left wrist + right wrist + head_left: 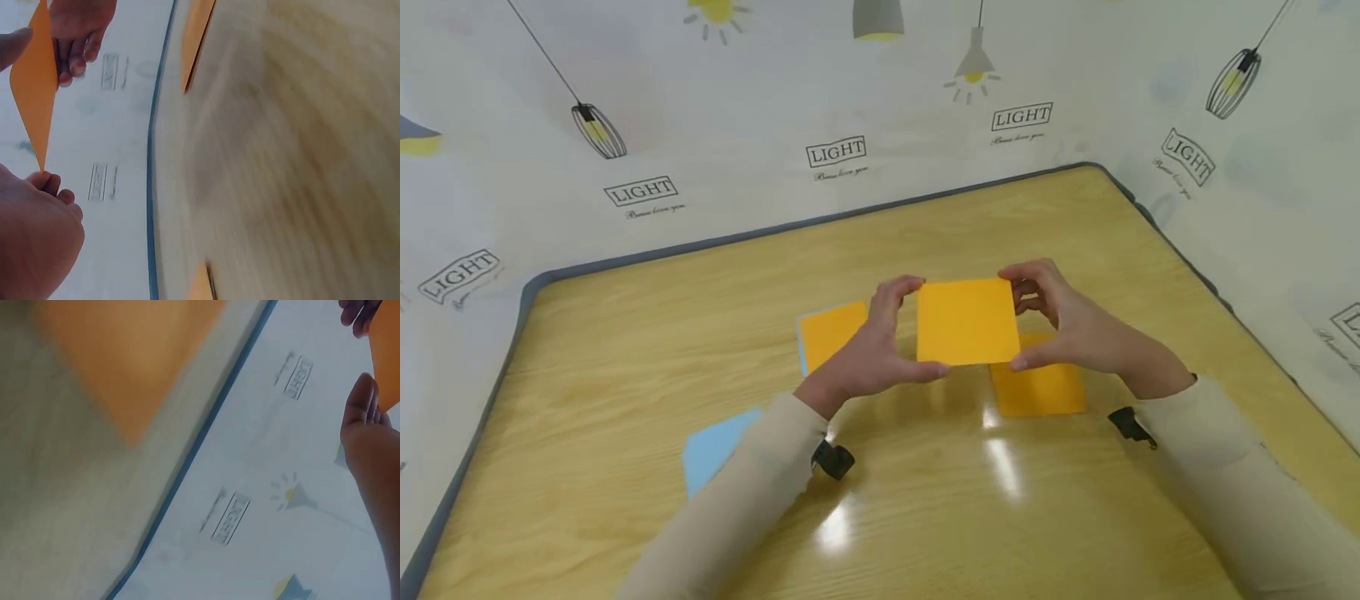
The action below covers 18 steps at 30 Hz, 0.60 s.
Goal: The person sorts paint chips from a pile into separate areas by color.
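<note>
A square orange sheet of paper [967,322] is held up over the table, its flat face turned to the head camera. My left hand [872,350] pinches its left side, fingers at the upper corner and thumb at the lower one. On the opposite side my right hand [1071,325] grips it the same way. Below the right hand lies another orange square [1041,393], partly covered by the held sheet. An orange square with a light blue edge [831,333] lies behind the left hand. In the left wrist view the held sheet [37,94] looks thin and nearly edge-on.
A light blue paper [715,446] lies on the wooden table [647,333], partly hidden by the left sleeve. Dark trim [790,225] runs along the table's far edge, against white walls [737,108] printed with lamps. Small black devices [832,459] sit at both wrists.
</note>
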Each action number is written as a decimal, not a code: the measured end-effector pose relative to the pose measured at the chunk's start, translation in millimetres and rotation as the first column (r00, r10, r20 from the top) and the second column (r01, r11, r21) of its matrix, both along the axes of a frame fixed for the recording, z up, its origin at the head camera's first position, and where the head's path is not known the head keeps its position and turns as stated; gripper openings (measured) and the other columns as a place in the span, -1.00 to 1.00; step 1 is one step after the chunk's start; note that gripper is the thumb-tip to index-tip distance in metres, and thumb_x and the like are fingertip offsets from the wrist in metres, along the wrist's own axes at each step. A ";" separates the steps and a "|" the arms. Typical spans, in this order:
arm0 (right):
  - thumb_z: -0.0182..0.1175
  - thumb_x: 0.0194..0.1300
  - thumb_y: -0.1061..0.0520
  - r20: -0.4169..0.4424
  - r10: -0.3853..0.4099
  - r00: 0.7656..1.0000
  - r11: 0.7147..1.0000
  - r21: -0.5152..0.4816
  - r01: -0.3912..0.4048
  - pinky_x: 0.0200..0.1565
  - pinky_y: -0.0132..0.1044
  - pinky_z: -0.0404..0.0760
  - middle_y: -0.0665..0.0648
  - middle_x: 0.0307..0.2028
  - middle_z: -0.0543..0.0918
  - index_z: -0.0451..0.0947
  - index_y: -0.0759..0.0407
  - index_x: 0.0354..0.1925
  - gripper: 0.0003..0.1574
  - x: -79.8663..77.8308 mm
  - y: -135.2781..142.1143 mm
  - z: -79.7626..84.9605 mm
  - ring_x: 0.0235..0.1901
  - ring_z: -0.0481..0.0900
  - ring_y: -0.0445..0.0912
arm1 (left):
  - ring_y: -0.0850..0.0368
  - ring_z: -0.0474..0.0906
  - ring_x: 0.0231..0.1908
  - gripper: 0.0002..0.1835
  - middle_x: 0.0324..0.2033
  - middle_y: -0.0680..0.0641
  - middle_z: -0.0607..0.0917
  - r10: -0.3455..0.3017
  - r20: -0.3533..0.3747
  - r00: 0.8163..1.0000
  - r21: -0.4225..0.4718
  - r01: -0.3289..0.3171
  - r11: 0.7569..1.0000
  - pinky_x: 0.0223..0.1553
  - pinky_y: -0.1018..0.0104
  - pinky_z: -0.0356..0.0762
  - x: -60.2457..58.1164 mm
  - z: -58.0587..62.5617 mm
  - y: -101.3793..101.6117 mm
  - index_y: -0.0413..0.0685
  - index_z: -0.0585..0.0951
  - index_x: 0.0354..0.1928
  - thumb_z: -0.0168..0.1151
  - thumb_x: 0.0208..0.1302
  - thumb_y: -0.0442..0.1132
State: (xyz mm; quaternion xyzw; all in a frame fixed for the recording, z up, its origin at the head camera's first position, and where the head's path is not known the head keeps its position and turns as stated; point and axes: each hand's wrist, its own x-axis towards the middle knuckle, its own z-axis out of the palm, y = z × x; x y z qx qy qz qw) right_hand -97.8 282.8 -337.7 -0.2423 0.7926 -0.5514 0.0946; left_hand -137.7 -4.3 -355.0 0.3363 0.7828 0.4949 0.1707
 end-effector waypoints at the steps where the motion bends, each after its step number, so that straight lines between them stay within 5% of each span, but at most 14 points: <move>1: 0.49 -0.03 0.39 0.018 -0.008 1.000 1.000 0.015 0.008 0.17 -0.40 0.27 0.19 0.17 0.14 0.00 0.39 0.36 0.15 4.3 7.2 -1.3 0.09 0.27 0.05 | 0.06 -0.12 0.42 0.08 0.42 0.00 -0.05 -0.006 0.006 1.000 -0.026 0.006 1.000 0.36 0.01 0.02 2.2 -1.0 7.0 -0.06 -0.02 0.47 0.50 0.07 -0.05; 10: 0.46 0.08 0.28 0.175 -0.031 0.984 0.989 0.148 0.005 0.16 -0.25 0.31 0.21 0.20 0.22 -0.01 0.31 0.39 0.10 23.6 55.0 -17.5 0.12 0.28 0.08 | 0.03 -0.11 0.39 0.14 0.42 -0.11 -0.02 -0.050 -0.013 0.999 -0.257 0.045 0.965 0.34 0.15 0.10 15.2 -14.2 57.7 -0.17 0.00 0.45 0.52 0.02 0.09; 18: 0.50 0.08 0.09 0.223 -0.046 0.974 0.953 0.301 -0.024 0.06 -0.30 0.35 0.18 0.13 0.20 0.07 0.24 0.35 0.07 28.7 77.5 -27.2 0.08 0.22 0.06 | -0.03 0.11 0.22 0.12 0.25 -0.17 0.22 -0.157 -0.194 0.968 -0.538 0.029 0.843 0.24 0.28 0.17 21.9 -26.6 92.9 -0.26 0.13 0.35 0.45 -0.02 0.29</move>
